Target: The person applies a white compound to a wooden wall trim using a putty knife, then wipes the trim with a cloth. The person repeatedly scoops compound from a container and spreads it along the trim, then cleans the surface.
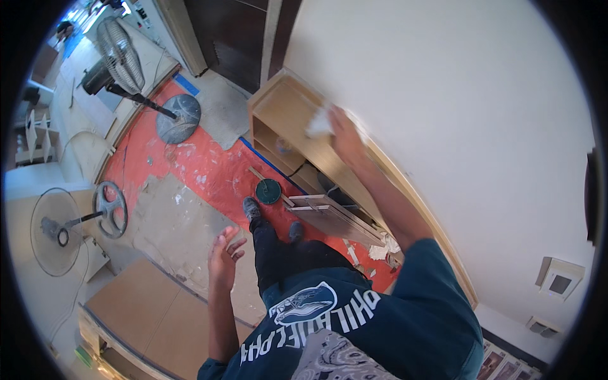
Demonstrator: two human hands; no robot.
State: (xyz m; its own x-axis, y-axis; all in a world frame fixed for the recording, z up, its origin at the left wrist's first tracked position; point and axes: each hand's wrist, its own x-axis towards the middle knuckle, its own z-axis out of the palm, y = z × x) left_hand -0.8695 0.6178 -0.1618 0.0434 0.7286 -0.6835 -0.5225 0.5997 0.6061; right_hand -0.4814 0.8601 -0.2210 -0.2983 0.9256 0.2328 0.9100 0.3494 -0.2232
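Note:
My right hand (345,136) presses a white cloth (320,123) onto the top of a long, low wooden cabinet (291,104) that runs along the white wall. The cloth is partly covered by my fingers and a little blurred. My left hand (225,253) hangs in the air at my left side, its fingers loosely spread and nothing in them. Below my right forearm, a cabinet door (332,225) stands swung out from the cabinet's front. Inside the shelves are dark items and cables that I cannot make out well.
A dark green round can (268,190) with a stick across it stands by my feet on red floor covering (209,164). A pedestal fan (120,60) stands far left, another fan (57,231) nearer. A brown-topped table (142,304) is at lower left. Scraps (383,250) lie near the door.

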